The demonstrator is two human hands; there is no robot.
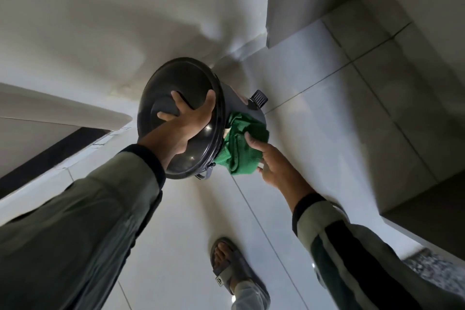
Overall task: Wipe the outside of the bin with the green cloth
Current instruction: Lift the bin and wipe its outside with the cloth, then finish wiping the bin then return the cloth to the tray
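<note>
A round dark bin (176, 83) with a glossy black lid stands on the white tiled floor near a wall corner, its foot pedal (259, 98) pointing to the right. My left hand (187, 123) lies spread on the lid with fingers apart, pressing down. My right hand (270, 161) presses the crumpled green cloth (239, 146) against the bin's right side, just below the lid rim. Most of the bin's body is hidden under the lid and the cloth.
White walls close in behind and left of the bin. A cabinet or counter edge (415, 214) juts in at the right, another panel (289, 7) hangs above. My sandalled foot (231, 267) stands on the tiles below the bin.
</note>
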